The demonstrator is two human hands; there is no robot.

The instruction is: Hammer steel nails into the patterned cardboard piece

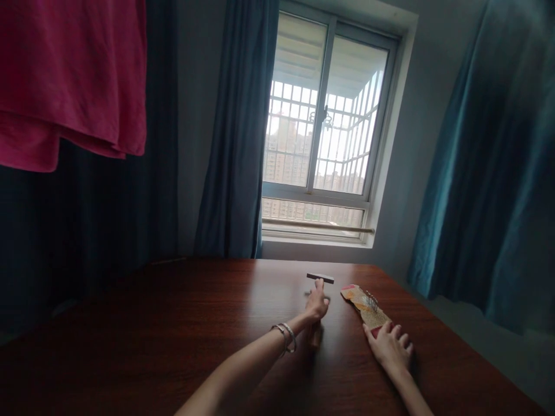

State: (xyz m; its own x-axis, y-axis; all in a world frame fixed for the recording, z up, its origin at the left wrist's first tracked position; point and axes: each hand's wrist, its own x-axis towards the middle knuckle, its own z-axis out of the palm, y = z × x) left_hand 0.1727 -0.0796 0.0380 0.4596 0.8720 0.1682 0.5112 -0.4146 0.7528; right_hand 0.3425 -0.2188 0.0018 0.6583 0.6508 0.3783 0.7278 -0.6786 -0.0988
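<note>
A slim, dark, straight bar [326, 279] is at the fingertips of my left hand [318, 301], which seems to pinch it near its middle. A faint shadow shows beneath, so the bar looks slightly raised off the tabletop. To the right lies a long tan strip [361, 300] with pink ends, orange patches and wavy edges. Several thin metallic pins [371, 301] stand up from its right side. My right hand [392, 346] holds the strip's near end, the thumb along its left edge and the fingers curled over the right.
Both arms reach over a glossy reddish-brown wooden table [182, 323]. Behind it are a barred window [318, 150] and blue curtains [234, 144] on either side. A pink cloth [78, 75] hangs at the upper left. The table's right edge runs near my right hand.
</note>
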